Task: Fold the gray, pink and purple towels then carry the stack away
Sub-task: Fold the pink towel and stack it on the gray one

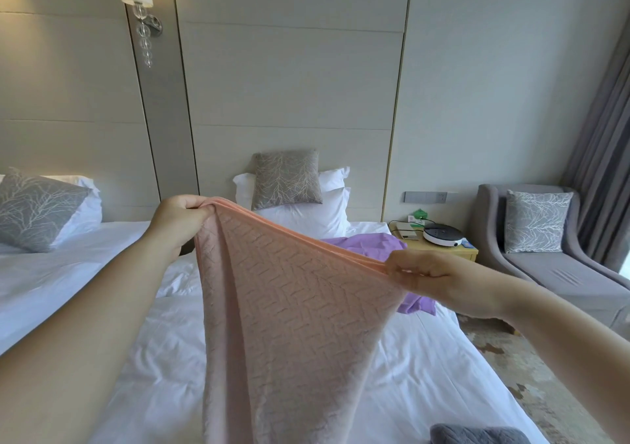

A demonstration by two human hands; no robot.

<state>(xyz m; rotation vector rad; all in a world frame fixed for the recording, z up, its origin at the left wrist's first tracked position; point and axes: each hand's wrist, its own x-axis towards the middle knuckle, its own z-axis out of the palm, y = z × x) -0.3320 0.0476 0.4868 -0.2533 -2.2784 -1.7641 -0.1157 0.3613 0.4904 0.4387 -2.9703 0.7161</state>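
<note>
The pink towel (289, 307) hangs doubled in the air above the white bed (426, 375), with a woven pattern on its face. My left hand (177, 218) pinches its upper left corner, and my right hand (429, 280) pinches the upper right corner, lower and nearer to me. Behind the pink towel the purple towel (371, 242) lies crumpled on the bed, partly hidden. The gray towel (474, 435) shows at the bottom edge on the bed, and looks folded.
A second bed (51, 273) stands to the left. Pillows and a gray cushion (286, 179) sit at the headboard. A wooden nightstand (439, 249) with a round white device is on the right, then a gray sofa (552, 266) and curtains. Patterned carpet runs along the bed's right side.
</note>
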